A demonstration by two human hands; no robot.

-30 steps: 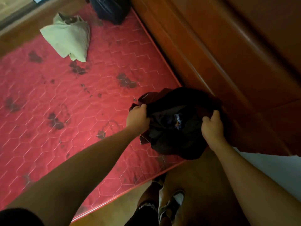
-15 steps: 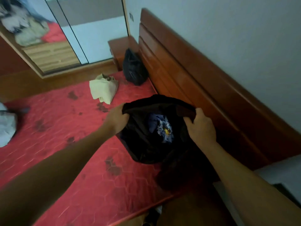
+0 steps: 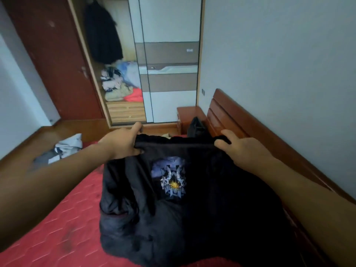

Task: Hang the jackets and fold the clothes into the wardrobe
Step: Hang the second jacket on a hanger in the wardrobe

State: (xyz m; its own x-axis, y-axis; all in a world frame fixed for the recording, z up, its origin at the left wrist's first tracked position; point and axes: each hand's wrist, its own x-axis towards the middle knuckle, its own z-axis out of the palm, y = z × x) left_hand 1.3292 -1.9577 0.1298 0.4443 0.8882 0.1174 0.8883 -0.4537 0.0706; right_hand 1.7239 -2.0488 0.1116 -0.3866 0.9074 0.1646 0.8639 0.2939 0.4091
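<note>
A home bedroom: a red quilted mattress (image 3: 57,228) against a reddish wooden headboard (image 3: 250,124), a small wooden bedside cabinet (image 3: 189,112), and a sliding-door wardrobe (image 3: 169,26) holding piled clothes (image 3: 119,85).

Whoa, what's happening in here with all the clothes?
A person is holding up a black garment with a printed picture on it over the red mattress. The left hand and the right hand each grip one end of its top edge. Across the room the wardrobe is open, with a dark coat hanging inside and a pile of clothes under it.
</note>
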